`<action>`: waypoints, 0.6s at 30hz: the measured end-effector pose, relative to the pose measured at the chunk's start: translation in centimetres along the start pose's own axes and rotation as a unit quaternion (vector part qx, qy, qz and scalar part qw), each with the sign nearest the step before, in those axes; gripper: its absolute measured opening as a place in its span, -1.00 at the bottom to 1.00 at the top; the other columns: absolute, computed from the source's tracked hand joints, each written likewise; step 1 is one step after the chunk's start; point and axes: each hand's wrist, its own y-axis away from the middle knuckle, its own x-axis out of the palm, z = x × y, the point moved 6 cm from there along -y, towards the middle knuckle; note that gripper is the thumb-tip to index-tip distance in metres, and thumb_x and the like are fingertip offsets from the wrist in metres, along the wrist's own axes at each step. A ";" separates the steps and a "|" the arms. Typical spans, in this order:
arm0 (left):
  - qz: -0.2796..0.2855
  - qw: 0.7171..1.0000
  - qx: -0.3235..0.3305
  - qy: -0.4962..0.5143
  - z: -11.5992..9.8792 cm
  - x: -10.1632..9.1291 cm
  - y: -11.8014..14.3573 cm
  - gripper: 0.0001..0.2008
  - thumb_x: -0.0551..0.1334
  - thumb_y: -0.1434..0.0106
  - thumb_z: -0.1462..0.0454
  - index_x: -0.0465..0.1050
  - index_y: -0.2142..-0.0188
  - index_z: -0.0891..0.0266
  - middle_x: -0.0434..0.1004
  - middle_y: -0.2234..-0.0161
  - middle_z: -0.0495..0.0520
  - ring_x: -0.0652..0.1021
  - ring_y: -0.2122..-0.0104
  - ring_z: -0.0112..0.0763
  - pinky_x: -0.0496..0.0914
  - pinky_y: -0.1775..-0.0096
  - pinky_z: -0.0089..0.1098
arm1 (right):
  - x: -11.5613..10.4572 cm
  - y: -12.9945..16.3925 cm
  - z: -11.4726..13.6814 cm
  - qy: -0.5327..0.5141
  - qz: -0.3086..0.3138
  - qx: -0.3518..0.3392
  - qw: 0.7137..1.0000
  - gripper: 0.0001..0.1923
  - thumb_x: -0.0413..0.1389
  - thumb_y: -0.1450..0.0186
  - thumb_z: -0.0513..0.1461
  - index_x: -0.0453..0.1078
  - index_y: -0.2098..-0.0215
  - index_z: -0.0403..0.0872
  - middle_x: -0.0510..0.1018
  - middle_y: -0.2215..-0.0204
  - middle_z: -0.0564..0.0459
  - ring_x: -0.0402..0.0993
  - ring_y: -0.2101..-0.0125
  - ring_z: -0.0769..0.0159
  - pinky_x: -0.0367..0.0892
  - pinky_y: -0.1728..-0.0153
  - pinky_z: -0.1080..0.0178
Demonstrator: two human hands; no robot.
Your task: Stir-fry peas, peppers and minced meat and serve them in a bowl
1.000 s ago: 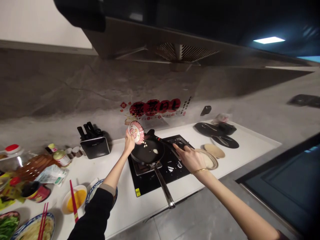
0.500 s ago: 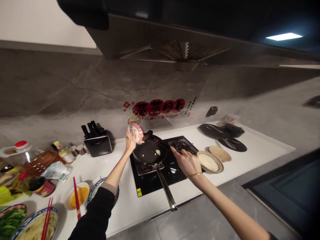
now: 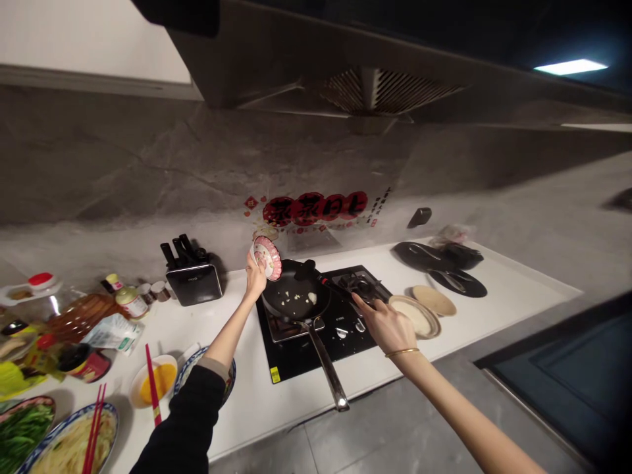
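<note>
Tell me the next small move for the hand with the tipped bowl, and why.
Probably set the small pink bowl down on the white counter: the left hand holds it tilted over the black pan, the pale pieces already lie inside, and nothing is seen falling.

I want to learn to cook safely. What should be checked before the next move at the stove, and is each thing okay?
1. Little pink bowl gripped firmly by the left hand: ok, tipped over the pan's edge.
2. Bowl emptied: cannot tell, its inside faces away.
3. White pieces landed inside the frying pan: ok, none seen on the stovetop.
4. Pan handle out of the way: not ok, it pokes past the counter edge.
5. Right hand holding the black utensil handle: cannot tell, too small to see.
6. Burner on: cannot tell.
</note>
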 end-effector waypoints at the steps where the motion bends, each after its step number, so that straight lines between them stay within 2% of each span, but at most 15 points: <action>1: -0.009 1.000 -0.005 -0.008 -0.1 -0.4 0.1 -0.40 -0.06 -0.28 0.17 -0.20 -0.24 0.36 0.26 -0.06 0.45 0.49 0.12 -0.12 0.33 0.09 -0.11 | 0.3 0.1 -0.4 -0.002 0.011 0.009 1.000 -0.59 -0.08 -0.30 -0.23 0.26 -0.11 0.13 0.46 0.49 -0.01 0.38 0.54 0.39 -0.05 0.63 0.35; 5: -0.005 0.997 -0.065 0.035 0.5 -2.4 0.9 -0.41 -0.09 -0.29 0.15 -0.26 -0.23 0.34 0.27 -0.03 0.47 0.56 0.46 -0.28 0.46 0.41 -0.26 | 1.6 0.5 -1.5 -0.036 0.073 0.036 0.996 -0.60 -0.07 -0.29 -0.16 0.27 -0.09 0.16 0.52 0.46 0.01 0.43 0.55 0.34 0.01 0.64 0.36; 7: -0.010 0.990 -0.097 0.098 1.2 -3.7 1.7 -0.40 -0.07 -0.29 0.15 -0.30 -0.22 0.30 0.23 -0.05 0.46 0.53 0.52 -0.36 0.45 0.53 -0.34 | 2.3 0.7 -1.8 -0.062 0.108 0.041 0.991 -0.61 -0.05 -0.27 -0.12 0.30 -0.06 0.17 0.55 0.46 0.01 0.46 0.54 0.30 0.09 0.61 0.35; 11: -0.069 0.960 -0.134 0.238 3.5 -7.3 4.0 -0.45 0.00 -0.26 0.17 -0.21 -0.17 0.14 -0.03 -0.19 0.32 0.52 0.32 -0.39 0.49 0.53 -0.41 | 3.5 1.0 -2.1 -0.105 0.138 0.043 0.984 -0.64 -0.03 -0.24 -0.09 0.37 0.01 0.19 0.57 0.50 0.03 0.48 0.53 0.25 0.19 0.56 0.31; 15: -0.094 0.929 -0.162 0.319 7.1 -10.8 6.9 -0.50 0.06 -0.23 0.19 -0.11 -0.11 0.05 0.01 -0.17 0.19 0.50 0.26 -0.43 0.52 0.45 -0.38 | 4.8 1.6 -2.4 -0.191 0.124 0.061 0.972 -0.60 -0.03 -0.21 -0.08 0.40 0.02 0.11 0.55 0.58 0.04 0.44 0.60 0.25 0.23 0.56 0.28; 17: -0.101 0.927 -0.167 0.321 9.2 -12.8 8.3 -0.51 0.07 -0.22 0.19 -0.09 -0.11 0.04 0.01 -0.18 0.18 0.49 0.20 -0.39 0.52 0.40 -0.37 | 5.3 2.2 -2.2 -0.285 0.114 0.080 0.948 -0.57 -0.03 -0.18 -0.05 0.42 0.03 0.05 0.53 0.59 0.04 0.40 0.62 0.27 0.24 0.56 0.27; 18: -0.099 0.928 -0.169 0.316 10.3 -13.8 9.0 -0.50 0.07 -0.22 0.18 -0.09 -0.11 0.05 0.01 -0.18 0.18 0.48 0.16 -0.37 0.51 0.37 -0.36 | 5.6 2.5 -1.9 -0.345 0.113 0.092 0.927 -0.54 -0.01 -0.15 -0.03 0.43 0.05 0.01 0.52 0.60 0.05 0.37 0.64 0.29 0.24 0.58 0.28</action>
